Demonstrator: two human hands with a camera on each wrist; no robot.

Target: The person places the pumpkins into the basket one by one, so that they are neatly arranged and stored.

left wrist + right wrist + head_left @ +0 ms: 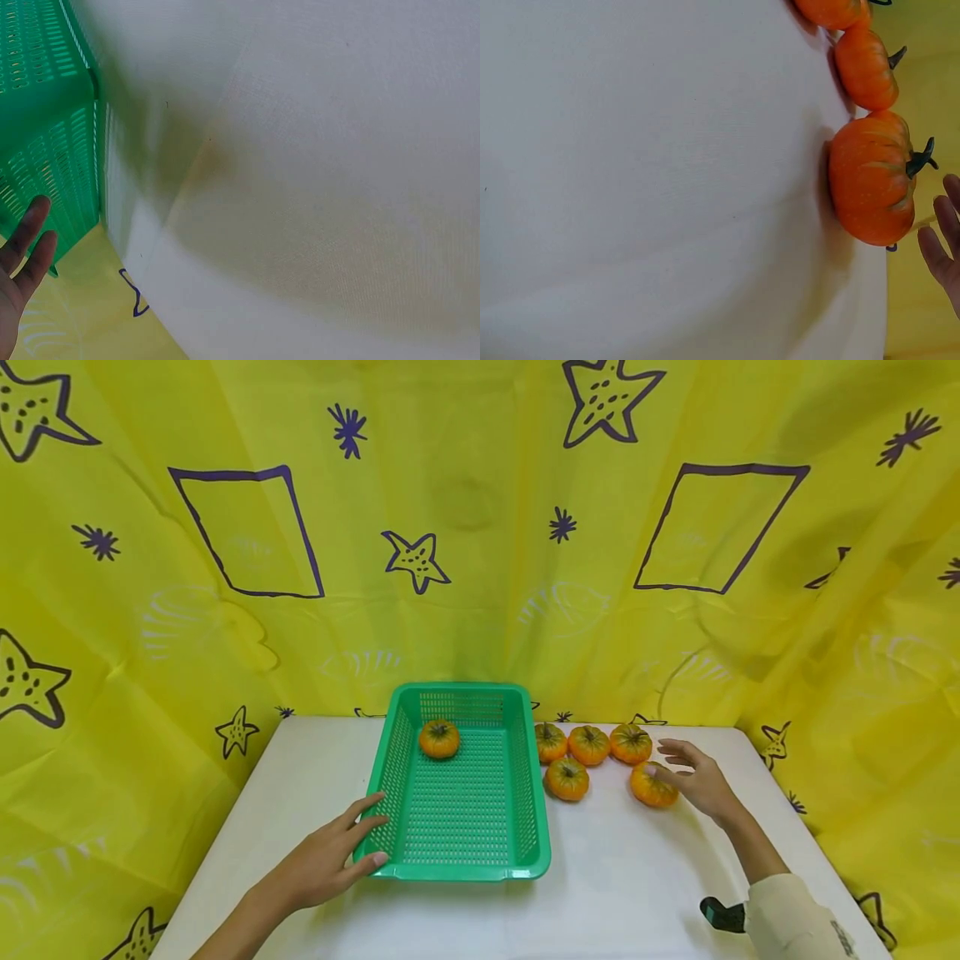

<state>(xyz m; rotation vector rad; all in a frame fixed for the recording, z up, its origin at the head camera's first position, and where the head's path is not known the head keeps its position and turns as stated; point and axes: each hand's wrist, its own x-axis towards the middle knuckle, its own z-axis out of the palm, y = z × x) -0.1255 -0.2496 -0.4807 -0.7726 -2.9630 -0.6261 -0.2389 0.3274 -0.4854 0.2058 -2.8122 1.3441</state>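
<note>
A green plastic basket (457, 810) with slotted walls stands on the white table, with one small orange pumpkin (439, 739) near its back left corner. My left hand (318, 860) is at the basket's left rim, fingers spread and reaching over it; whether they touch cannot be told. To the right of the basket sit several more small pumpkins (588, 745). My right hand (703, 783) hovers beside the rightmost front pumpkin (651, 789), thumb and fingers apart. In the right wrist view, a gap separates the fingers (949, 225) from the nearest pumpkin (870, 184) and its dark stem.
A yellow cloth (465, 610) printed with stars and fish hangs behind and at both sides of the white table (600, 877). A dark strap end (722, 914) shows by the right sleeve (791, 918).
</note>
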